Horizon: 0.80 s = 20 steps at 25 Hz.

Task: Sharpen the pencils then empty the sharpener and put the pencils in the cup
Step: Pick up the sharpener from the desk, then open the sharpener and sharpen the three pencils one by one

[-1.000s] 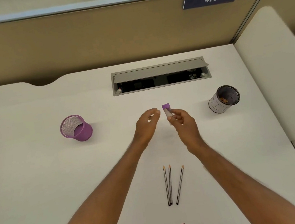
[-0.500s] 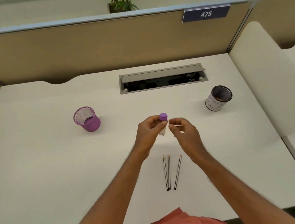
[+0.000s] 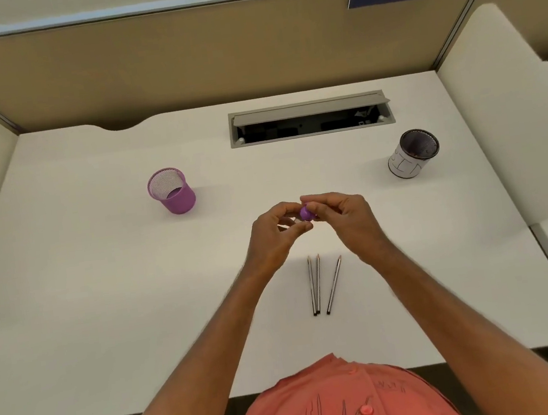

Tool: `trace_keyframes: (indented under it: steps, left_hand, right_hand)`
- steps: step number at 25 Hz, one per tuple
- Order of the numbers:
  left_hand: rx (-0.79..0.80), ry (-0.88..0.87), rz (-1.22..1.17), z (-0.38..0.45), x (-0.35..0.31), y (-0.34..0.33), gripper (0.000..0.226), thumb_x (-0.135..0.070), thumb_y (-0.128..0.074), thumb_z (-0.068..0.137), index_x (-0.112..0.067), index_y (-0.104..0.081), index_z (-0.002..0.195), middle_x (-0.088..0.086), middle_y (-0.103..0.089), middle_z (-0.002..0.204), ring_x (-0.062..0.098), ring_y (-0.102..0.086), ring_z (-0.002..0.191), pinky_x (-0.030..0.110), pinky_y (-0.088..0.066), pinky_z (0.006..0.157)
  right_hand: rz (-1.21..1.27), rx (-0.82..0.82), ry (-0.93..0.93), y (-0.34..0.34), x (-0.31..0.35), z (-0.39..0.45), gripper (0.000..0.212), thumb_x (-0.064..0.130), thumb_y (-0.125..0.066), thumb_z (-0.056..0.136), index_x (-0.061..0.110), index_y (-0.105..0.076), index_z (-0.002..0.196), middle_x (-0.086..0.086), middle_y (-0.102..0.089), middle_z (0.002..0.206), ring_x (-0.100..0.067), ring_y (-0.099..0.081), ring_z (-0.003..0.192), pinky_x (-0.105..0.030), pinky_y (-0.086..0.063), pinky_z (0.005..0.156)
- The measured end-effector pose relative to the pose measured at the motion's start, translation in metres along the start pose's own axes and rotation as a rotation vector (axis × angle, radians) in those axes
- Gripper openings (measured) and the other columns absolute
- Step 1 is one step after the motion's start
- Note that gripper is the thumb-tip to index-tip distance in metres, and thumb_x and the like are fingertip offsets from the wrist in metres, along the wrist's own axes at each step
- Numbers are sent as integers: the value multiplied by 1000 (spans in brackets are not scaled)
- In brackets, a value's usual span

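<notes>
Over the middle of the white desk (image 3: pixel 104 297), both hands meet on a small purple sharpener (image 3: pixel 307 213). My left hand (image 3: pixel 278 238) pinches its lower body, which the fingers mostly hide. My right hand (image 3: pixel 345 221) grips its purple top with fingertips. Three thin pencils (image 3: pixel 320 284) lie side by side on the desk just below the hands, tips pointing away from me. A purple mesh cup (image 3: pixel 171 190) stands at the left. A white cup with a dark inside (image 3: pixel 412 152) stands at the right.
An open grey cable tray (image 3: pixel 310 118) is set into the desk at the back. Tan partition walls (image 3: pixel 178 57) close the back, and cream side panels (image 3: pixel 496 118) flank the desk. My orange shirt fills the bottom edge.
The sharpener passed from my right hand to my left, then my right hand came back onto its purple top. The camera tilted, so the desk appears lower and nearer.
</notes>
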State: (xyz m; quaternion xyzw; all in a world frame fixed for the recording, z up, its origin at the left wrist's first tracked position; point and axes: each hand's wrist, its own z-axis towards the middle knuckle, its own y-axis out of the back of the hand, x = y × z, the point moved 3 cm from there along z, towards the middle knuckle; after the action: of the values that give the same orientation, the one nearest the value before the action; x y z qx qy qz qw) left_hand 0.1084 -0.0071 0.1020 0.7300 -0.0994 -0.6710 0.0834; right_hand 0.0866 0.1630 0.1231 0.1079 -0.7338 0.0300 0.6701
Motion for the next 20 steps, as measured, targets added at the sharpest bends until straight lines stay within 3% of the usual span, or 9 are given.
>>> trace_keyframes:
  steps: [2,6,9,11,13,16,20]
  left_hand:
    - [14,-22,19,-5,2,1,24,-23,-81,81,-34,-74,102,-20,-73,100,7,-66,89,17,-52,73]
    - [50,-18,18,-14,6,0,27,-21,-82,80,-35,-74,101,-20,-73,100,5,-68,91,21,-56,76]
    - [32,6,-8,-20,12,0,26,-19,-83,80,-34,-72,99,-17,-76,98,4,-71,92,15,-54,76]
    - [15,24,-17,-23,17,3,26,-19,-83,80,-35,-71,97,-17,-76,98,5,-72,90,15,-54,77]
    - [5,41,-2,-26,22,5,26,-20,-82,79,-35,-71,96,-18,-76,97,4,-71,88,15,-53,78]
    - [10,73,24,-32,32,6,26,-20,-82,79,-36,-71,96,-19,-75,96,3,-70,87,13,-51,77]
    - [15,105,38,-41,41,3,26,-20,-83,80,-36,-72,96,-20,-76,95,5,-70,86,11,-50,76]
  right_hand:
    - [130,-3,-74,1,-5,0,19,17,-68,98,14,-79,113,-4,-80,102,-21,-77,98,-26,-60,86]
    - [223,-11,-197,-1,-16,-1,18,24,-70,97,12,-79,107,-5,-78,97,-20,-75,91,-34,-61,85]
    - [175,-55,-233,1,-35,-4,18,33,-70,95,19,-79,102,-1,-77,91,-14,-71,80,-30,-62,77]
    - [-13,-173,-290,12,-59,-10,14,30,-69,92,19,-77,94,3,-75,83,-11,-69,70,-33,-62,72]
    - [-272,-230,-385,24,-89,-23,8,22,-68,90,16,-74,89,0,-76,83,-17,-71,73,-41,-62,77]
    - [-619,-117,-528,28,-125,-44,15,28,-69,90,18,-68,79,1,-73,81,-24,-71,83,-32,-53,72]
    - [-828,-54,-582,20,-136,-52,34,47,-70,89,19,-59,73,4,-65,75,-25,-62,77,-29,-39,65]
